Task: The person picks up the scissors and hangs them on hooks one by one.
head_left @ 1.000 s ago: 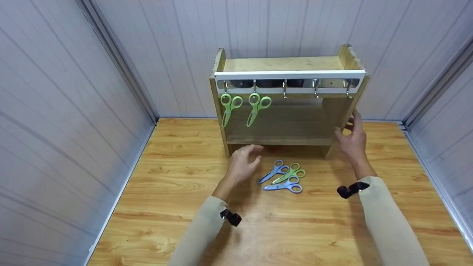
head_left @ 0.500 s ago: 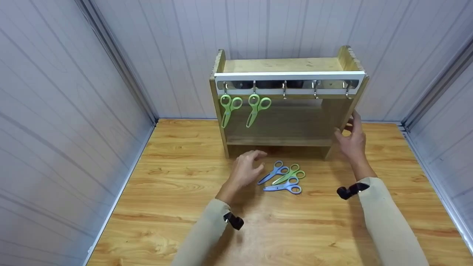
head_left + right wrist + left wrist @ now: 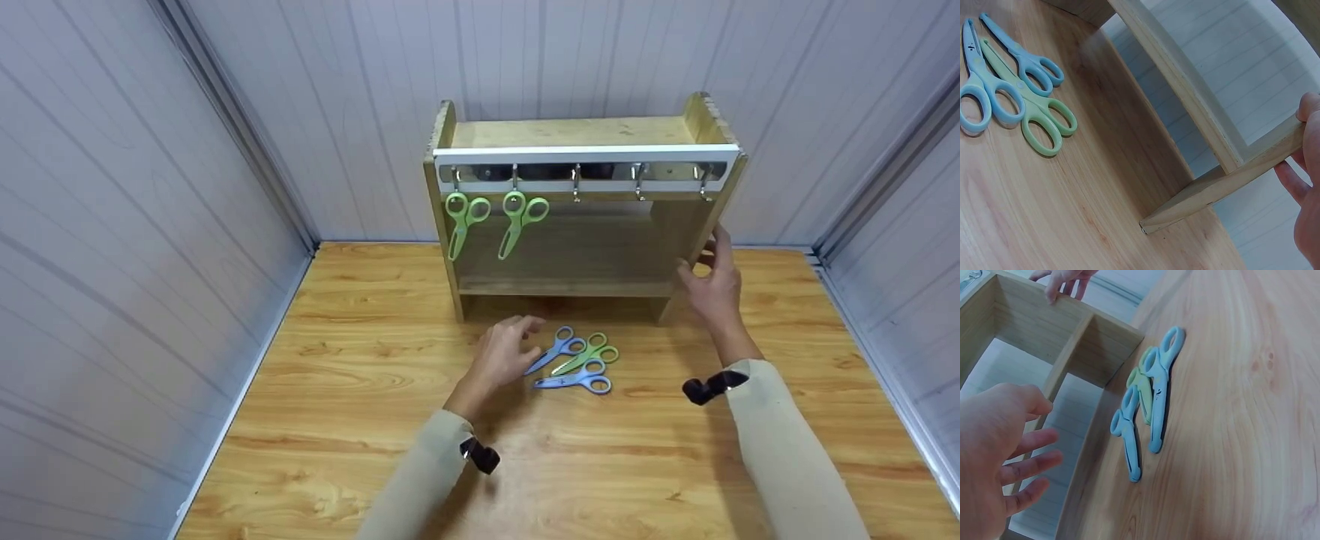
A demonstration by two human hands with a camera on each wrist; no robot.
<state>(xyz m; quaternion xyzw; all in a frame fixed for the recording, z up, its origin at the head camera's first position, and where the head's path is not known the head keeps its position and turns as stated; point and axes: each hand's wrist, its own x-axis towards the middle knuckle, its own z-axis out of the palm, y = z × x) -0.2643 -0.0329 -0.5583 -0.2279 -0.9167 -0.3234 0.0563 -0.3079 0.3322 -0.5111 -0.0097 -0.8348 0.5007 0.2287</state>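
A wooden shelf (image 3: 574, 133) stands at the back, its right side panel gripped by my right hand (image 3: 713, 292), thumb in front and fingers behind. My left hand (image 3: 501, 354) holds nothing; its relaxed fingers hover left of the loose scissors. On the table lie blue scissors (image 3: 556, 349), green scissors (image 3: 586, 354) and a second blue pair (image 3: 1158, 391), bunched close together. From the two leftmost hooks hang green scissors (image 3: 460, 222) and another green pair (image 3: 517, 222), blades down. The right hand's fingertips are partly hidden behind the panel.
A white hook rail (image 3: 577, 154) runs across the shelf's upper front, with bare metal hooks on its middle and right. Pale panel walls (image 3: 360, 112) enclose the wood-grain table (image 3: 360, 360) at the back and both sides.
My left hand has moved slightly right and toward me, closer to the loose scissors. My right hand stays on the shelf's side, and the scissors lie as before.
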